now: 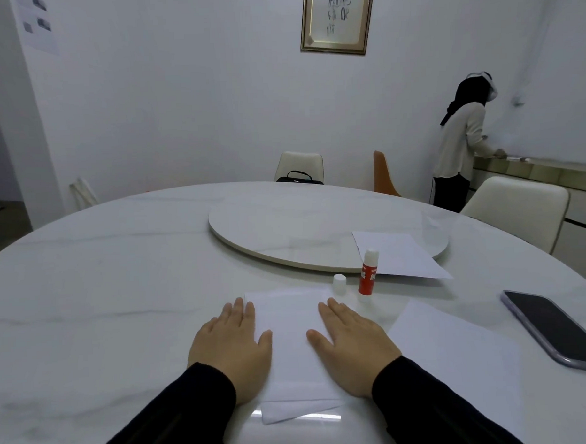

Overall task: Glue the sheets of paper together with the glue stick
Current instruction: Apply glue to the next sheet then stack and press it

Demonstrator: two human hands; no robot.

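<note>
White paper sheets [291, 341] lie stacked on the table in front of me, a lower sheet's corner peeking out at the near edge. My left hand [234, 346] presses flat on the stack's left side, fingers straight. My right hand [350, 346] presses flat on its right side. A red and white glue stick [367, 275] stands upright just beyond the stack, uncapped, with its white cap [339, 283] standing to its left. Another sheet [397, 254] lies partly on the turntable, and a third sheet [455, 352] lies to the right of my right hand.
A round white turntable [285, 228] sits in the middle of the marble table [104, 278]. A phone [554, 329] lies face up at the right. Chairs [517, 204] stand around the far side, and a person [461, 143] stands at a counter at the back right.
</note>
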